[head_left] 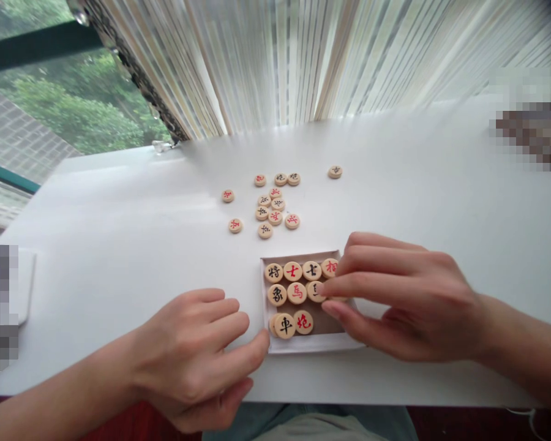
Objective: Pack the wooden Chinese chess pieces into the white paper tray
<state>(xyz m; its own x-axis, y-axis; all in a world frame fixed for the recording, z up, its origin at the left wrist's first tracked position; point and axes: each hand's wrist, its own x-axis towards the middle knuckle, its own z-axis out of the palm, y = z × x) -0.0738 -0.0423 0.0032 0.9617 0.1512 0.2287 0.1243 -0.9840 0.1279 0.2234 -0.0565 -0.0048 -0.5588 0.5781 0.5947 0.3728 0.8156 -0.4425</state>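
A shallow white box [312, 350] holds round wooden Chinese chess pieces in rows, characters facing up. In its front row a black-marked piece [285, 326] overlaps another at the left, beside a red-marked piece [303, 321]. My right hand [404, 294] reaches over the box's right side, its fingertips at a black-marked piece [315, 291] in the middle row; the hand covers the right end of that row. My left hand [211, 355] is by the box's left wall, fingers loosely curled and apart, holding nothing, with the index fingertip near the front left corner.
Several loose pieces [275, 217] lie on the white table [119, 257] behind the box, with one piece [335, 172] farther right. A striped curtain [266, 67] and a window stand behind. Blurred objects are at the left and right edges.
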